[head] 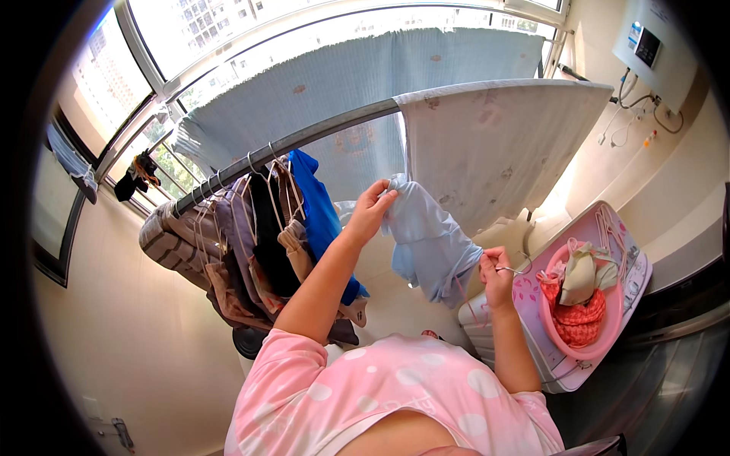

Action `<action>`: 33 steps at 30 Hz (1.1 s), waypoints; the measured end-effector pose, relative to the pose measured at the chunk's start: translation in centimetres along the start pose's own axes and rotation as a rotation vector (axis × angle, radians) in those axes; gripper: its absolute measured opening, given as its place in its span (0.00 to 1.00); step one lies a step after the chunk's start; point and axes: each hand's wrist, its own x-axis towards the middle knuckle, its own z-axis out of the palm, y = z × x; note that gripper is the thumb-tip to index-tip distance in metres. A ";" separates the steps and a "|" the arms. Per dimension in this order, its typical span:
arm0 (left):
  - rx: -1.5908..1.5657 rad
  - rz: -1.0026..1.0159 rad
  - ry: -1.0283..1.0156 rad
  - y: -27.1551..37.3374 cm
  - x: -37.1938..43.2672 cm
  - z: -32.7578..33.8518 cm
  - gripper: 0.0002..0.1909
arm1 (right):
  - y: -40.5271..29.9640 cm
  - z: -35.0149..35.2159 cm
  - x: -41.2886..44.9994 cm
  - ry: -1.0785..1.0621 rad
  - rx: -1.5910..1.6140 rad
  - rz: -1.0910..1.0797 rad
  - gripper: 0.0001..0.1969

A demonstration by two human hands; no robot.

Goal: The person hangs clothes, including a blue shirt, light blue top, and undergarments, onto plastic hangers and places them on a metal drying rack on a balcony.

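Observation:
A light blue garment is stretched in the air between my two hands. My left hand pinches its upper left edge. On the other side, my right hand grips the garment's right edge together with a wire clothes hanger, whose hook points to the right. Most of the hanger's frame is hidden by the cloth and my fingers. A thin pink cord dangles below the garment near my right hand.
A metal drying rail carries several hung clothes, including a blue top, and a pale floral sheet. Behind hangs a light blue sheet. At right, a pink basin of laundry sits on a washing machine. A water heater is wall-mounted.

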 end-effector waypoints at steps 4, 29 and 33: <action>-0.020 0.067 -0.022 0.6 0.6 -0.1 0.08 | -0.4 -0.2 0.4 -0.036 0.010 0.003 0.03; 0.948 0.275 -0.009 -0.7 -4.5 6.9 0.26 | -0.9 5.0 2.8 -0.030 -0.073 -0.033 0.06; 0.996 0.279 0.037 -1.9 -4.1 6.9 0.19 | -0.3 5.6 2.8 -0.026 -0.158 -0.047 0.06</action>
